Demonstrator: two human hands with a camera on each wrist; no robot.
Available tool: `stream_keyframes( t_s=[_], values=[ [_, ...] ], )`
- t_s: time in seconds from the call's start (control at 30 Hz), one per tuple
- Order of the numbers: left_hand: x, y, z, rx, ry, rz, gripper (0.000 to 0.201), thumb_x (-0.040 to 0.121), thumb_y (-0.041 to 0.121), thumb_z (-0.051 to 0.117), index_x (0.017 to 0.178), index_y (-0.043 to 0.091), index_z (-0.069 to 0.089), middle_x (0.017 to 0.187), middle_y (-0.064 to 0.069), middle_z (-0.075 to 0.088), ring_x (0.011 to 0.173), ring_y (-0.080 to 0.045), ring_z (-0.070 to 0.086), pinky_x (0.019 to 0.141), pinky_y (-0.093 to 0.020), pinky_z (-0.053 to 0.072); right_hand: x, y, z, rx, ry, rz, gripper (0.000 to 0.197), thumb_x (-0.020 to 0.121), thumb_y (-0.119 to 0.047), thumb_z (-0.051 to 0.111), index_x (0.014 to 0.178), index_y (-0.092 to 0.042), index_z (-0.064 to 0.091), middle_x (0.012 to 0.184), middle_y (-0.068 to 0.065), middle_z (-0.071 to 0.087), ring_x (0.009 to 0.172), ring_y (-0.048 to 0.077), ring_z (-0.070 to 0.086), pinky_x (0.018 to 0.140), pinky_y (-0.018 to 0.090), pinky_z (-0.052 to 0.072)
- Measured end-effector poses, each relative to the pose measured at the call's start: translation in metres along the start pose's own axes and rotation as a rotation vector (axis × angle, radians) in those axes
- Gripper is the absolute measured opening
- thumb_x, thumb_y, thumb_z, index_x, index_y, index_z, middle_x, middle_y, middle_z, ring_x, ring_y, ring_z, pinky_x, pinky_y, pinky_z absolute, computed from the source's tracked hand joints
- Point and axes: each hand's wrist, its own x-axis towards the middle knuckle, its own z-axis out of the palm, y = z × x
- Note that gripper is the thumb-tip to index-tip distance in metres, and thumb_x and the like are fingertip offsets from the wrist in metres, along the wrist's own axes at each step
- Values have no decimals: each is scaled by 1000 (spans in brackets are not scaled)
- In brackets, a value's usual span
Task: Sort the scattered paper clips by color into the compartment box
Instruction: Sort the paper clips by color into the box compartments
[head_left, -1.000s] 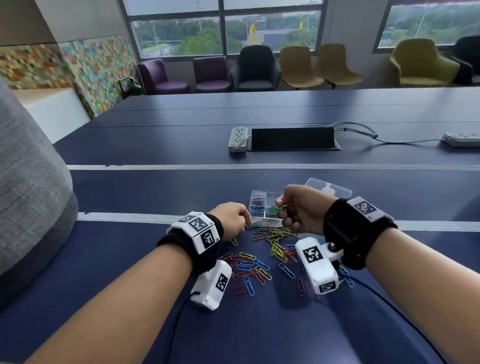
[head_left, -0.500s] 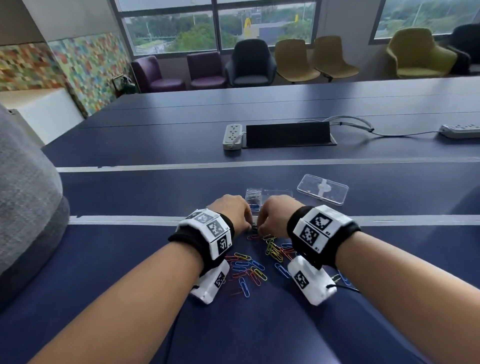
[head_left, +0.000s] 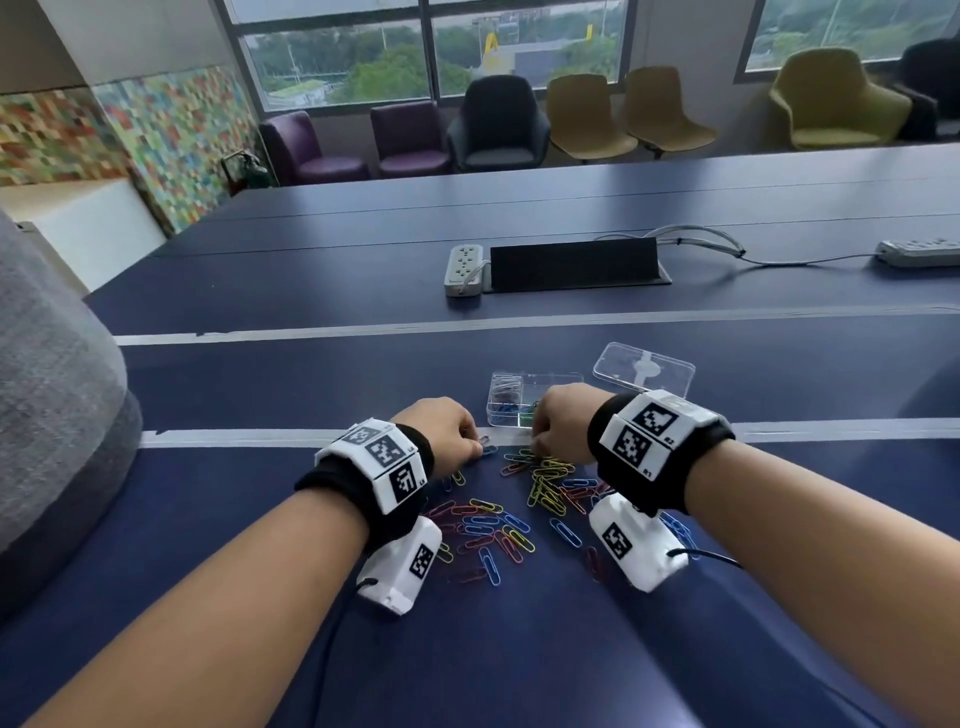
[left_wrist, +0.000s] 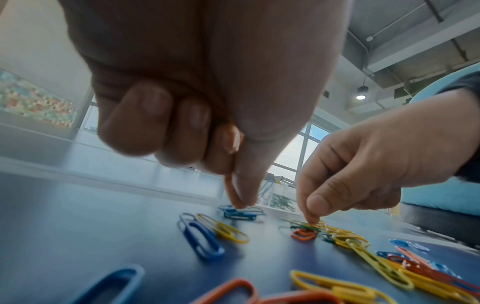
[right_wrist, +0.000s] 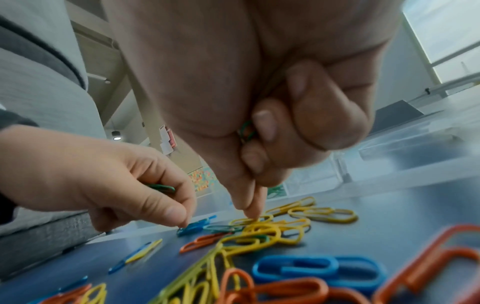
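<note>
Nearest on the dark blue bench (head_left: 519, 649) lie scattered clips (head_left: 498, 530) in blue, yellow, orange and green. The black-and-white code tags on both wrist units carry small letters, too fine to read surely. Beyond, the left hand (head_left: 441, 428) is curled, thumb and forefinger pinching a blue clip (left_wrist: 241, 211) on the bench; the right wrist view alone shows a green clip (right_wrist: 161, 188) tucked in its palm. The right hand (head_left: 563, 418) is curled too, fingertips down on a yellow clip (right_wrist: 250, 221); its own wrist view shows green clips (right_wrist: 246, 130) held in the folded fingers, hidden from the head view. Just behind the hands stands the clear box (head_left: 519, 387), partly covered by the right hand, with blue and green clips inside; its lid (head_left: 644, 369) lies beside it
</note>
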Motion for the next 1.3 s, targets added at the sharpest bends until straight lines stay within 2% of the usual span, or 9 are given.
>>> stream_keyframes(
  t_s=[0.27,0.53,0.6,0.7,0.83,1.0,1.13,1.2,1.3],
  values=[
    [-3,-2,-5,47,37,14,14,82,26,67,95,27,69,103,1,66,100,-18,61,77,-23,43,-4,-12,1,-3,61,-94,17,76,-29,74,93,-23,75,102,0,71,95,20,64,71,23,46],
    [-3,-3,-4,83,46,12,12,81,31,66,93,34,70,110,4,65,102,-17,61,86,-30,51,-5,-10,-4,71,2,-84,21,86,-28,62,98,-18,75,94,2,72,82,18,63,72,25,50],
    [-3,1,-3,128,46,18,14,80,32,67,93,35,70,114,5,64,106,-19,60,85,-31,50,-5,-6,-7,209,-39,-25,21,88,-27,56,90,-15,73,71,2,63,57,14,52,54,22,44],
    [-2,8,-3,197,55,28,14,79,30,66,92,31,71,110,5,66,103,-21,62,77,-28,44,-4,1,-7,758,-247,150,20,84,-19,43,66,-14,50,50,-1,38,34,9,28,37,11,23],
    [-2,10,-4,190,28,45,12,80,27,61,88,25,71,101,4,69,95,-20,64,72,-26,45,-5,12,-5,1086,-391,155,26,81,-20,28,59,-16,41,52,-2,35,36,8,27,33,11,18],
    [-2,7,-5,-59,-51,66,20,88,27,60,100,14,71,103,-4,70,85,-13,56,76,-19,41,-5,10,-1,1126,-365,131,35,92,-28,39,61,-15,48,48,-3,41,32,6,35,31,12,24],
    [-3,8,-7,-256,-105,39,17,91,22,57,101,12,67,60,2,51,48,-9,41,37,-9,34,-3,9,3,1046,-238,160,11,90,-13,52,85,-9,60,55,1,47,35,8,37,34,13,29],
    [-4,7,-6,-343,-132,-16,10,90,21,56,90,15,63,60,1,45,45,-12,36,35,-13,32,-1,10,6,979,-200,166,7,87,-13,57,86,-9,63,54,1,48,38,9,37,37,14,30],
    [-2,8,-6,-457,-121,-83,25,92,15,44,68,14,49,63,-1,43,47,-14,36,31,-16,32,2,8,7,981,-157,140,11,89,-10,54,82,-9,62,57,3,49,44,13,38,38,16,30]
  ],
)
